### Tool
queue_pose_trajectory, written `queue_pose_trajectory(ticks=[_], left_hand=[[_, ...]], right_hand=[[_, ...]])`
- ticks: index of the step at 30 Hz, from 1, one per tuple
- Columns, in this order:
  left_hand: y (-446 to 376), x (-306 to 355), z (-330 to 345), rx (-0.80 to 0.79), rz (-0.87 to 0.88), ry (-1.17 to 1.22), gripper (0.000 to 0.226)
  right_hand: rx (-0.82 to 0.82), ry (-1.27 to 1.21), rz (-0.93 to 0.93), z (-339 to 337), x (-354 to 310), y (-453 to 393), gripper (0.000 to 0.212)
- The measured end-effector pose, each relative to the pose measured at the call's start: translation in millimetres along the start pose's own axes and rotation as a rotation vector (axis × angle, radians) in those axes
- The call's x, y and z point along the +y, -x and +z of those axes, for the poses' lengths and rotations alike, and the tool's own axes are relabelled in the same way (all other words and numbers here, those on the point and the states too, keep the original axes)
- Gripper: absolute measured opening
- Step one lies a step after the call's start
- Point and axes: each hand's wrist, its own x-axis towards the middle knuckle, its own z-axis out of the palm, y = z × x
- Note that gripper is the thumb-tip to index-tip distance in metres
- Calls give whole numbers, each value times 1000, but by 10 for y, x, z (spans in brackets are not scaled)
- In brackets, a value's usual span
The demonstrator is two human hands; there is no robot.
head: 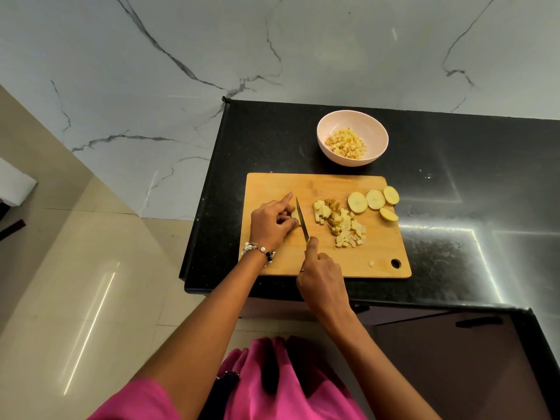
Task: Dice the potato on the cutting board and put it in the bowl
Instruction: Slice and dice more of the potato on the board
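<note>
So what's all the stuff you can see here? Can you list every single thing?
bowl: one, pale pink, on the counter behind the board.
diced potato in the bowl: a small heap, yellow.
cutting board: one, light wood, on the counter.
potato slices: four, yellow rounds, far right part of the board.
diced potato on the board: a loose pile, yellow, middle of the board.
potato piece: one, yellow, under the left fingers.
knife: one, dark blade, beside that piece.
counter: one, black.
wall: white marble with dark veins.
bracelet: one, beaded, left wrist.
left hand: holds the potato piece.
right hand: grips the knife.
</note>
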Motion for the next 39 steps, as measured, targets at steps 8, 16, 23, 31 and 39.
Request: queue_pose_trajectory(ticks=[8, 16, 23, 31, 39], left_hand=[[-26, 5, -26, -15, 45, -91, 57], [29, -6, 17, 24, 75, -116, 57], [20, -11, -15, -22, 41, -83, 61], [23, 10, -85, 2, -15, -30, 62], [17, 7, -38, 59, -15, -47, 58]], right_hand=[[19, 38, -43, -11, -77, -194, 56], [40, 129, 39, 97, -6, 204, 63], [52, -6, 61, -39, 127, 66, 58], [20, -106, 15, 22, 2, -48, 55], [26, -52, -17, 40, -57, -52, 57]])
